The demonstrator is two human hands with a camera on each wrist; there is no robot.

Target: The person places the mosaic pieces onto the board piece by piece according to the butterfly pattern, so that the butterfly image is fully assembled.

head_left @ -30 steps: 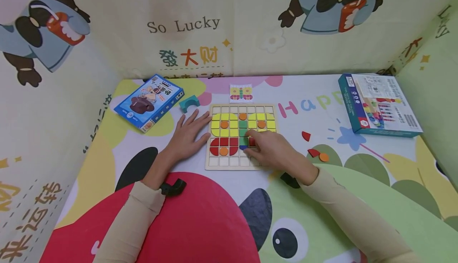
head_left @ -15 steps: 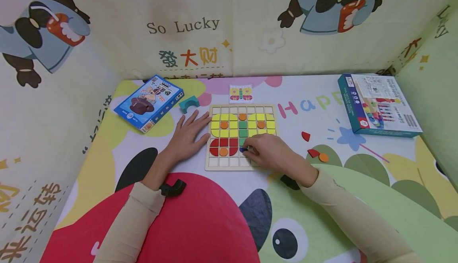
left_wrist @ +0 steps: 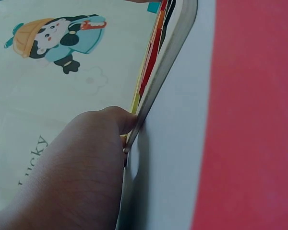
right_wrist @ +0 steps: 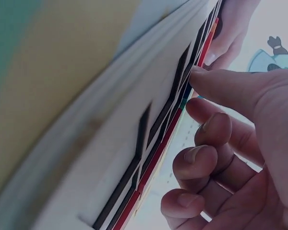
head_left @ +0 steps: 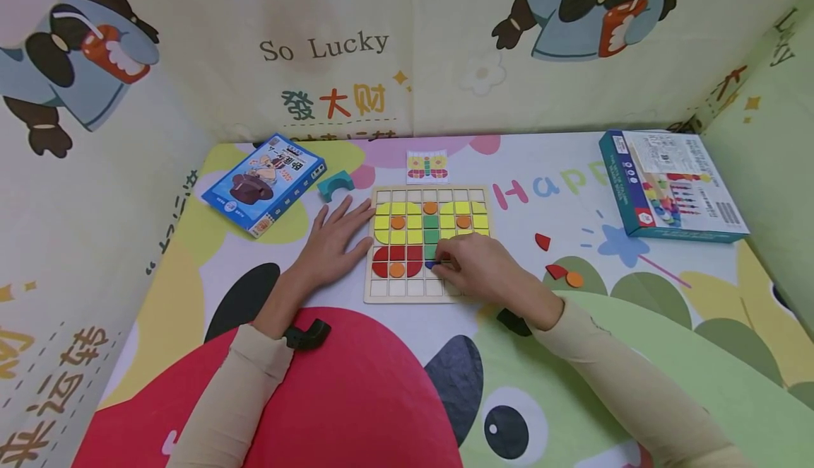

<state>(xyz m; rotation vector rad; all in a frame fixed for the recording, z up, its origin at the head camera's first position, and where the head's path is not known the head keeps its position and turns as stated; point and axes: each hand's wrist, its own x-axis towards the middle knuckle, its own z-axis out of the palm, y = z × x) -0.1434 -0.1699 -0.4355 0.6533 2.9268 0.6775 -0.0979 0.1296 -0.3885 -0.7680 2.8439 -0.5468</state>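
Observation:
A wooden grid board lies mid-table, its cells filled with yellow, red, green and orange tiles. At its left edge my left hand rests flat with fingers spread, and in the left wrist view the thumb touches the board's side. Over the board's lower middle, my right hand pinches a small blue tile between thumb and index finger, just below the green tile column. The right wrist view shows the blue tile low at the grid, the other fingers curled. The right hand hides the board's lower right part.
Behind the board lies a butterfly pattern card. Two red quarter-round tiles, one farther back, and an orange disc lie to the right. A blue box, a teal arch block and a teal-edged box stand around.
The right hand has shifted slightly at the lower middle cells, its thumb and index finger closing on the blue tile. The left hand has stayed at the board's edge.

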